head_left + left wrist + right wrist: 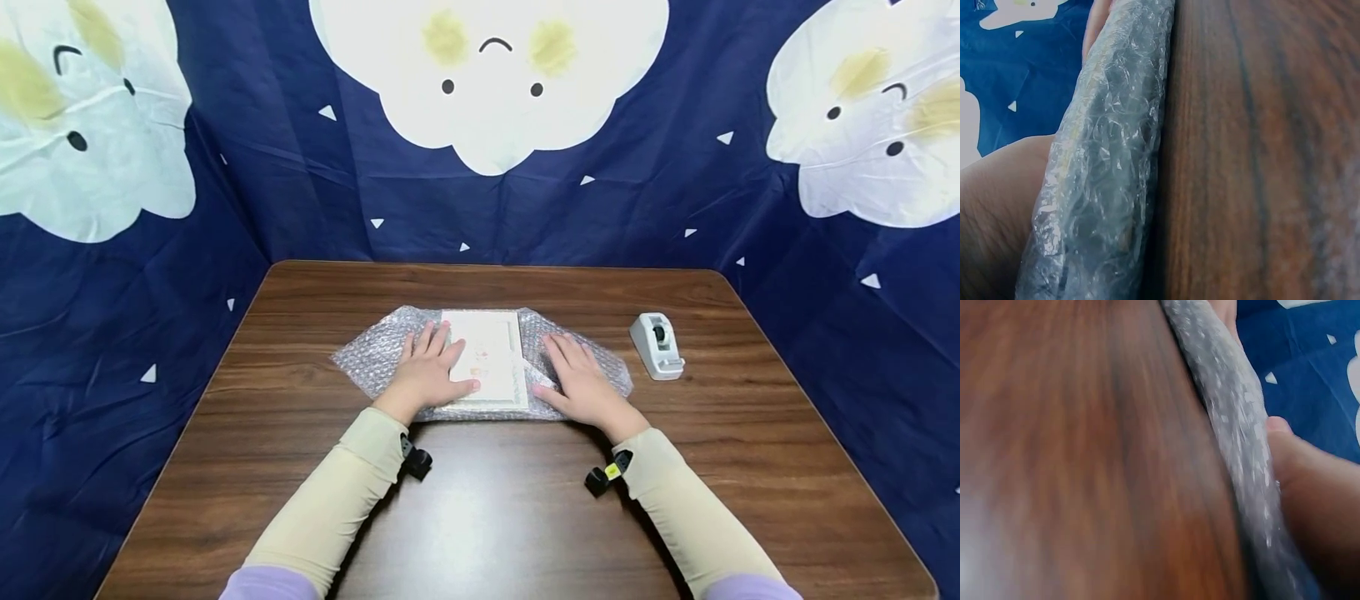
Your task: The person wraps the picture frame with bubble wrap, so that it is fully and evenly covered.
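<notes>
A flat white picture frame with a faint printed design lies on a sheet of bubble wrap, whose sides spread out left and right. My left hand rests with spread fingers over the frame's left edge and the wrap there. On the right-hand wrap, my right hand lies flat, fingers extended, beside the frame. In the left wrist view, the padded front edge of the bubble wrap runs along the tabletop. The right wrist view has the same wrapped edge with my thumb above it.
A white tape dispenser stands on the brown wooden table, to the right of the bubble wrap. Dark blue cloth with white clouds hangs behind the table and at both sides.
</notes>
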The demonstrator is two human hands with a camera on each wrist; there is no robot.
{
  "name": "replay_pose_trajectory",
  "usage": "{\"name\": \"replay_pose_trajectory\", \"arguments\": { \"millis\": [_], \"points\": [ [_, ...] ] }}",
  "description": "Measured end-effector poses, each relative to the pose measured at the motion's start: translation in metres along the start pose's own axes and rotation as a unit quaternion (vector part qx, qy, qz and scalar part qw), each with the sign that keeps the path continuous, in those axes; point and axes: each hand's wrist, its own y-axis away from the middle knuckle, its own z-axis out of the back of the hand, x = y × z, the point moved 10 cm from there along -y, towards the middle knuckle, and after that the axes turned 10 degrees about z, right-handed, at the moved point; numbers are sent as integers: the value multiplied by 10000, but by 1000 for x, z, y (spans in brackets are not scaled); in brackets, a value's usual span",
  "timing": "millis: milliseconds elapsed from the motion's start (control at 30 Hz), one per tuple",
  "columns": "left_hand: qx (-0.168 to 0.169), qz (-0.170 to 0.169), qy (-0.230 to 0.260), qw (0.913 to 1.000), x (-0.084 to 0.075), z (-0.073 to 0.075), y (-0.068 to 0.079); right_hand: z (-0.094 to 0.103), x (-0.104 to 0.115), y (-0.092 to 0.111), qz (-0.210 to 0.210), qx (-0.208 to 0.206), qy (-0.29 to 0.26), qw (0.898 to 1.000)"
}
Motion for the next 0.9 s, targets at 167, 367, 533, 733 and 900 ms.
{"name": "replay_pose_trajectory", "arguments": {
  "millis": [167,367,533,733,900],
  "points": [
    [3,4,38,10000,1,0,0,-4,-29,22,-550,104,-136,9983],
    [-34,2,10,10000,1,0,-2,5,-57,49,-1015,-160,-53,9947],
    [-16,6,35,10000,1,-1,-2,16,-70,70,-1394,-546,163,9886],
    [-19,14,45,10000,2,-2,-4,33,-75,83,-1785,-1089,305,9774],
    [-50,19,4,10000,2,-2,-4,35,-85,84,-2008,-1576,-617,9649]
  ]
}}
